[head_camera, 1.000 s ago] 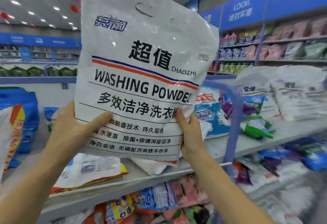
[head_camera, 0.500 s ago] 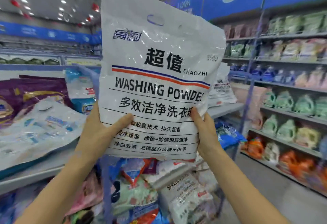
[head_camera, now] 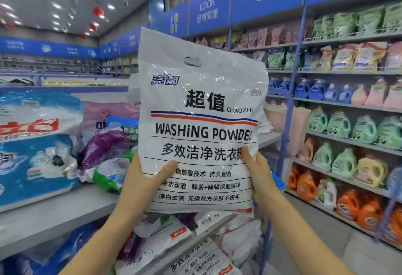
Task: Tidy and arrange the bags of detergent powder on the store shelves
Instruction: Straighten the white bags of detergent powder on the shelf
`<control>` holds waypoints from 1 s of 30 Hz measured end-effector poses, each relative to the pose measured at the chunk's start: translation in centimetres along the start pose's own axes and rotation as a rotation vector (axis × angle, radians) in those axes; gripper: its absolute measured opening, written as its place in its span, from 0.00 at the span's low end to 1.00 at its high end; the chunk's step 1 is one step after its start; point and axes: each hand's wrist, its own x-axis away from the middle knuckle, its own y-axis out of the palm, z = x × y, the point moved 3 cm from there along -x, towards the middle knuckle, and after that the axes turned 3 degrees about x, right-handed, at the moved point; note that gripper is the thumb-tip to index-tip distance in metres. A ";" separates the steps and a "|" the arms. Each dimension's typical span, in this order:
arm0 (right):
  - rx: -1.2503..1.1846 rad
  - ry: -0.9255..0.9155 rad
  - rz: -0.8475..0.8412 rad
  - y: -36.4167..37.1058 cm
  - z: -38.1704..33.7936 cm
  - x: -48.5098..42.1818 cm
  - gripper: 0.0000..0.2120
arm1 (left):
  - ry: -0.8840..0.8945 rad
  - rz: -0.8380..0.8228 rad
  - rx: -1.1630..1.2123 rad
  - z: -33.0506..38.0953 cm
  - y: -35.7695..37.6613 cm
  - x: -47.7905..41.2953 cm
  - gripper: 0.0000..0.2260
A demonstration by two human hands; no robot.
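Observation:
A large white bag of washing powder [head_camera: 200,105], printed "WASHING POWDER" with a blue and red stripe, is held upright in the air in front of me. My left hand [head_camera: 143,179] grips its lower left edge, thumb across the front. On the lower right edge, my right hand [head_camera: 258,172] holds the same bag. Behind and left of it, a grey shelf [head_camera: 56,214] carries a big blue and white detergent bag [head_camera: 37,144], a purple bag [head_camera: 104,146] and a green and white one [head_camera: 108,172], lying untidily.
More white powder bags [head_camera: 191,253] lie jumbled on the shelf below my hands. Across the aisle, the right-hand shelving [head_camera: 348,105] holds rows of green, orange and blue detergent bottles and pouches. A blue upright post [head_camera: 287,109] stands behind the bag.
My view has swung further right along the aisle, and the bag sits lower in the frame. Both hands keep the same grip on its lower edges.

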 end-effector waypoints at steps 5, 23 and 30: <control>0.045 0.005 -0.024 -1.0 2.3 -8.0 0.06 | -0.008 0.051 0.038 -3.2 3.4 -6.0 0.31; 0.217 -0.064 -0.170 2.4 13.6 -28.7 0.09 | -0.198 0.431 -0.189 -14.1 8.7 -19.9 0.26; 0.219 -0.134 -0.226 5.8 14.8 -29.0 0.14 | -0.144 0.662 -0.282 -14.9 5.9 -20.6 0.17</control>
